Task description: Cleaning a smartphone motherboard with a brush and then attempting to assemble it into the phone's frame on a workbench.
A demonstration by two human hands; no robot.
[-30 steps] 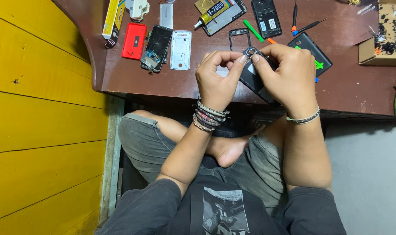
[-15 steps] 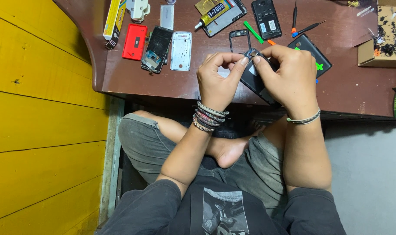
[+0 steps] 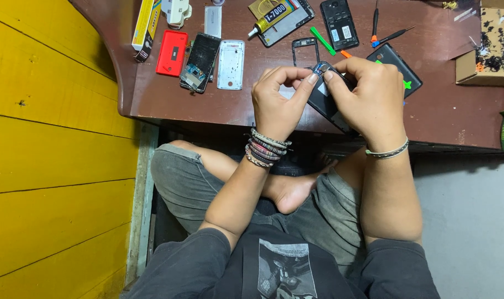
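Phone body, black, partly dismantled, is being held just above the near edge of the brown desk, between both hands. Left hand is pinching its top corner, thumb and forefinger closing on a small grey part there; right hand is wrapping the body from the right, fingers clamped on its upper edge. For clean work the right hand is best gripping by the frame edges only, while the left is pulling gently and evenly, not twisting, since the part looks small and fragile. Farther out, at left, a red back cover, a cracked-screen phone and a silver frame are lying side by side. Right of the hands a black back cover is resting beside green pry tools. Farthest away, a glue tube, another black phone and small screwdrivers are lying; a cardboard box of tiny parts is standing at far right.
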